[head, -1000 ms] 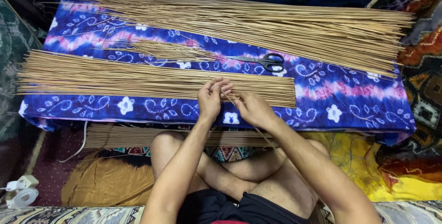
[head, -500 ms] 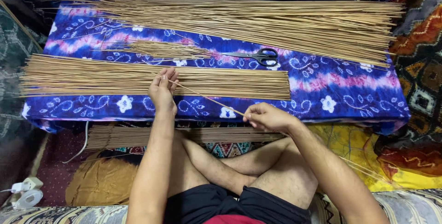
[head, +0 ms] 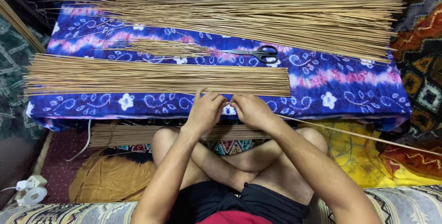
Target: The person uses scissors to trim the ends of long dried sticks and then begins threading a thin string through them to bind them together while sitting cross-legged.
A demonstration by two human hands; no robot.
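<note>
Head view: both hands meet just below the trimmed stick row (head: 156, 75). Left hand (head: 206, 112) and right hand (head: 251, 111) pinch one thin stick (head: 368, 136), fingers closed. Beyond the row: scissors (head: 258, 53) and a long uncut pile (head: 239, 19) left.

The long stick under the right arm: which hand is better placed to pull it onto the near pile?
Probably the right hand: the stick runs out from under it, while the left hand rests by the near pile.
</note>
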